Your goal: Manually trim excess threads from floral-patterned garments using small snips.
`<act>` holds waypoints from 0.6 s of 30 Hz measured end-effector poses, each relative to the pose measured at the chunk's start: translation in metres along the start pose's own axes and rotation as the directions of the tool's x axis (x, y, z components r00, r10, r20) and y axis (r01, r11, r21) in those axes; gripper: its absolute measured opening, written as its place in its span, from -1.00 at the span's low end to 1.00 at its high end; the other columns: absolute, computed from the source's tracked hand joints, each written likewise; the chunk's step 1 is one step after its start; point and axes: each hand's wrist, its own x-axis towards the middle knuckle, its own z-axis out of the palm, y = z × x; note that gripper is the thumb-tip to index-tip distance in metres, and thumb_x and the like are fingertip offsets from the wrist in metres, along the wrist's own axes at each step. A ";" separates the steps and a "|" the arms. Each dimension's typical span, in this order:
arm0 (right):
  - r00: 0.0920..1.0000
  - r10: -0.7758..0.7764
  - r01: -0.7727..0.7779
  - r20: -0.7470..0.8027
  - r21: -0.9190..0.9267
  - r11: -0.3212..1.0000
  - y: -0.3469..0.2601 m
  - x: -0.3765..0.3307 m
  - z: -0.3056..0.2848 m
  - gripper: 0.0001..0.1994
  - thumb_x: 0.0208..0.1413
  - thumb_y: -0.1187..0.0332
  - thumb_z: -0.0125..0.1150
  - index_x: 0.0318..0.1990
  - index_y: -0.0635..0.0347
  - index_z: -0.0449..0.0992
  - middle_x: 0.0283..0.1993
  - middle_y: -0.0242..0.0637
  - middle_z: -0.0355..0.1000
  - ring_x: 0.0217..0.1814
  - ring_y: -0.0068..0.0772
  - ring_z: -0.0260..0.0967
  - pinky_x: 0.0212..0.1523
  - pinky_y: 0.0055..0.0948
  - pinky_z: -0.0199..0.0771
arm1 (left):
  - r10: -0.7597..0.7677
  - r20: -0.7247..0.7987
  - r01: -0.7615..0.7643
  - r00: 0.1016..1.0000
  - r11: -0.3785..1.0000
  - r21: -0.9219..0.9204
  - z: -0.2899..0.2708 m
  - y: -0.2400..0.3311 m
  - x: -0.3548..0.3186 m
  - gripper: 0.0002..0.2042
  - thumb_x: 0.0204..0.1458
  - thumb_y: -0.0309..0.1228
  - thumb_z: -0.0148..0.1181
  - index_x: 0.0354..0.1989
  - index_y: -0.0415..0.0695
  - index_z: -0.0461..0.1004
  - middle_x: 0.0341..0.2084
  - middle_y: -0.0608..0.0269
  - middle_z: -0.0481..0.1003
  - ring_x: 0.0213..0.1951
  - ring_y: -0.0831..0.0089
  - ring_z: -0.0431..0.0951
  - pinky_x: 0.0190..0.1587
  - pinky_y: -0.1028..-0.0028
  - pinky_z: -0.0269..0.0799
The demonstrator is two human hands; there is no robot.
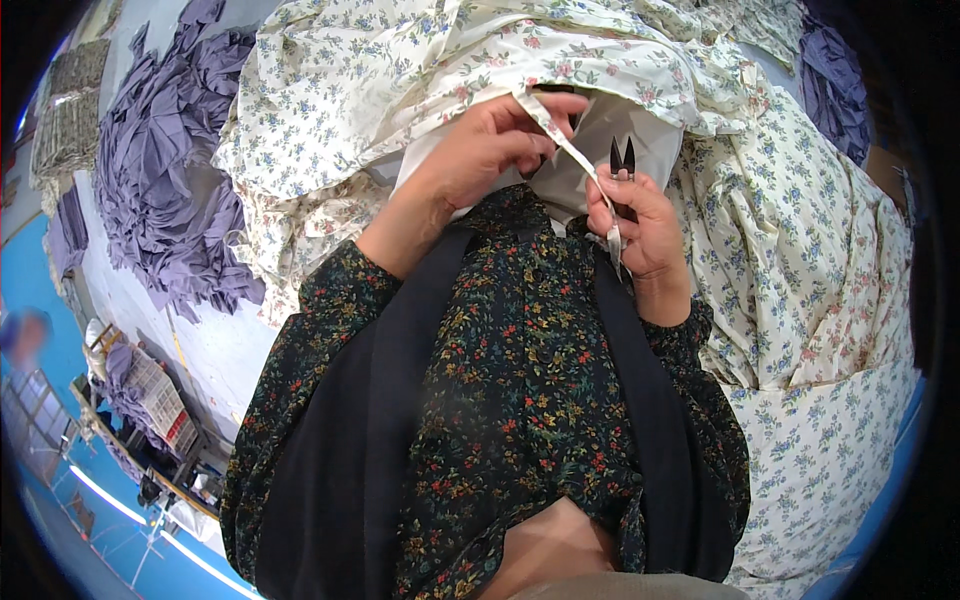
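Observation:
A narrow strip of white floral fabric point(568, 147) runs slantwise between my two hands. My left hand point(482, 150) has its fingers curled at the strip's upper end, beside the large floral cloth. In my right hand point(648, 222) is a pair of small dark thread snips point(622, 158), blades pointing up and slightly apart. Thumb and fingers of that hand also pinch the strip, whose loose end hangs below them. The large white cloth with blue and pink flowers point(340, 110) spreads behind my hands. Its folds hide part of what lies under my left fingers.
A crumpled pile of purple-grey cloth point(165, 170) lies on the pale table at left. More floral fabric point(800, 280) drapes down on my right. Stacked fabric point(75, 115) stands far left, and a white crate point(165, 400) sits lower left. A blurred person point(28, 335) is at the left edge.

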 end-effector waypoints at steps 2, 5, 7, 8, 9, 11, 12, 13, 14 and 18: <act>0.988 0.046 -0.071 0.147 0.164 0.984 0.001 0.002 -0.005 -0.84 0.18 0.42 0.10 -0.30 0.38 0.47 -0.55 -0.29 0.40 -0.51 -0.56 0.37 -0.46 -0.60 0.36 | -0.109 0.023 0.110 0.994 0.993 -0.047 0.005 -0.006 -0.005 -0.79 0.10 -0.44 0.20 -0.09 -0.18 0.51 -0.32 0.29 0.52 -0.45 0.69 0.31 -0.37 0.70 0.24; 0.998 0.070 -0.070 -0.005 -0.056 0.996 0.004 0.006 0.005 -0.80 0.22 0.35 0.08 -0.28 0.37 0.47 -0.54 -0.28 0.42 -0.53 -0.56 0.35 -0.48 -0.61 0.33 | -0.095 -0.060 0.093 0.994 0.995 -0.031 0.008 -0.013 -0.003 -0.80 0.09 -0.45 0.23 -0.16 -0.28 0.51 -0.42 0.25 0.53 -0.46 0.61 0.45 -0.41 0.64 0.37; 0.844 -0.517 0.348 -0.140 -0.590 0.729 0.013 0.016 0.021 -0.77 0.23 0.28 0.10 -0.25 0.32 0.48 -0.54 -0.31 0.43 -0.55 -0.55 0.33 -0.51 -0.59 0.28 | -0.109 -0.131 0.112 0.985 0.994 0.016 0.011 -0.015 -0.002 -0.80 0.11 -0.45 0.21 -0.17 -0.32 0.50 -0.43 0.21 0.54 -0.46 0.57 0.49 -0.41 0.62 0.42; 0.843 -0.518 0.348 -0.144 -0.589 0.729 0.015 0.019 0.018 -0.77 0.23 0.28 0.10 -0.25 0.32 0.48 -0.54 -0.31 0.43 -0.55 -0.55 0.33 -0.51 -0.59 0.28 | -0.129 -0.156 0.131 0.979 0.991 0.009 0.012 -0.015 -0.002 -0.80 0.11 -0.45 0.20 -0.19 -0.36 0.50 -0.43 0.17 0.55 -0.46 0.52 0.53 -0.39 0.59 0.46; 0.795 -0.602 0.355 -0.077 -0.745 0.565 0.016 0.023 0.013 -0.77 0.23 0.26 0.11 -0.24 0.29 0.49 -0.54 -0.30 0.43 -0.56 -0.54 0.32 -0.51 -0.56 0.27 | -0.148 -0.180 0.151 0.972 0.989 0.001 0.013 -0.016 -0.002 -0.79 0.12 -0.45 0.19 -0.21 -0.39 0.50 -0.42 0.13 0.55 -0.45 0.47 0.56 -0.38 0.56 0.50; 0.748 -0.664 0.344 0.012 -0.862 0.373 0.017 0.026 0.012 -0.78 0.23 0.25 0.11 -0.23 0.25 0.49 -0.54 -0.30 0.43 -0.56 -0.53 0.31 -0.51 -0.54 0.26 | -0.152 -0.204 0.155 0.967 0.988 -0.002 0.014 -0.017 -0.003 -0.79 0.12 -0.45 0.19 -0.22 -0.40 0.50 -0.42 0.11 0.55 -0.45 0.46 0.56 -0.37 0.55 0.51; 0.730 -0.682 0.324 0.037 -0.898 0.298 0.017 0.026 0.015 -0.80 0.22 0.26 0.13 -0.24 0.23 0.49 -0.54 -0.29 0.42 -0.57 -0.49 0.32 -0.52 -0.51 0.27 | -0.155 -0.225 0.158 0.962 0.987 -0.006 0.015 -0.017 -0.003 -0.79 0.13 -0.45 0.19 -0.22 -0.41 0.50 -0.41 0.09 0.56 -0.44 0.45 0.56 -0.37 0.55 0.51; 0.714 -0.697 0.301 0.066 -0.928 0.221 0.016 0.026 0.019 -0.83 0.21 0.28 0.14 -0.25 0.20 0.49 -0.54 -0.28 0.41 -0.57 -0.46 0.34 -0.52 -0.49 0.28 | -0.155 -0.227 0.158 0.961 0.987 -0.006 0.016 -0.017 -0.003 -0.79 0.13 -0.45 0.19 -0.22 -0.41 0.50 -0.41 0.09 0.56 -0.44 0.45 0.56 -0.37 0.55 0.51; 0.715 -0.696 0.302 0.067 -0.927 0.221 0.017 0.026 0.019 -0.83 0.21 0.28 0.14 -0.25 0.20 0.49 -0.54 -0.28 0.41 -0.57 -0.46 0.34 -0.52 -0.49 0.28 | -0.166 -0.233 0.167 0.958 0.986 -0.015 0.017 -0.016 -0.003 -0.79 0.13 -0.46 0.19 -0.22 -0.41 0.50 -0.42 0.09 0.55 -0.44 0.45 0.57 -0.37 0.55 0.52; 0.648 -0.751 0.284 0.126 -0.955 0.085 0.017 0.025 0.021 -0.86 0.19 0.30 0.16 -0.30 0.17 0.50 -0.52 -0.26 0.41 -0.58 -0.36 0.35 -0.53 -0.46 0.29 | -0.177 -0.228 0.175 0.957 0.984 -0.028 0.019 -0.015 -0.002 -0.80 0.13 -0.46 0.18 -0.23 -0.41 0.50 -0.42 0.09 0.55 -0.43 0.44 0.57 -0.36 0.54 0.53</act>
